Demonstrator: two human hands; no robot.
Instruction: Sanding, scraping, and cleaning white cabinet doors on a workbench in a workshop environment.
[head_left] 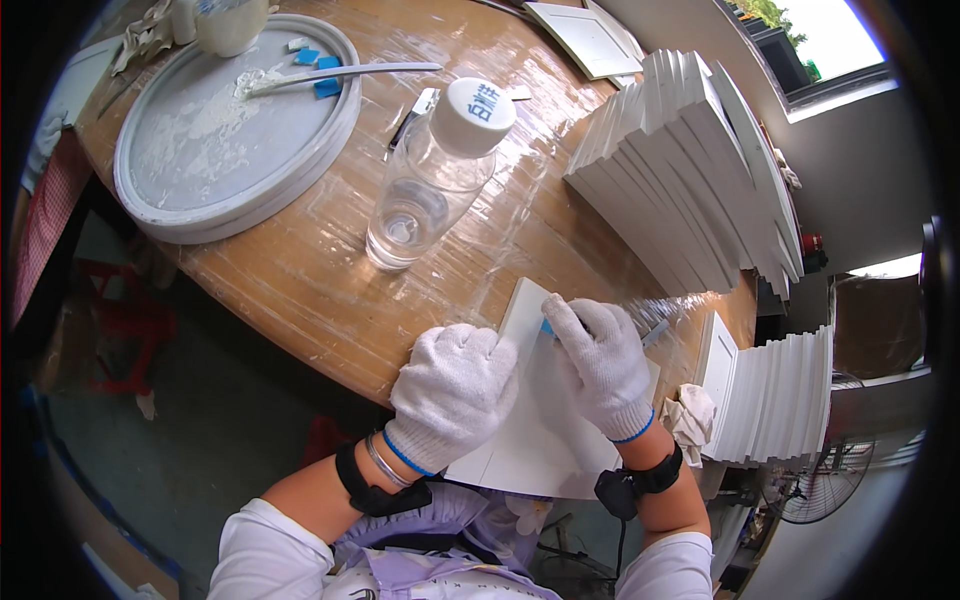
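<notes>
One white panel (pixel 540 440) is being gripped at the table's (pixel 330 290) near edge by the gloved left hand (pixel 455 392), while one small blue piece (pixel 548 327) is being pinched against it by the right hand (pixel 603 362) (two panel stacks (pixel 680 170) alongside).

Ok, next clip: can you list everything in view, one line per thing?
panel: one, white, at table edge under both hands
blue piece: one, at right fingertips on panel
bottle: one, clear, white cap, table centre
tray: one, round, grey-white, upper left, smeared with white paste
spatula: one, pale, across tray
blue bits: several, on tray
panel stacks: two, white, right side
rag: one, white, by lower stack
table: one, round, wooden
fan: one, lower right
left hand: white glove, on panel
right hand: white glove, pressing blue piece
</notes>
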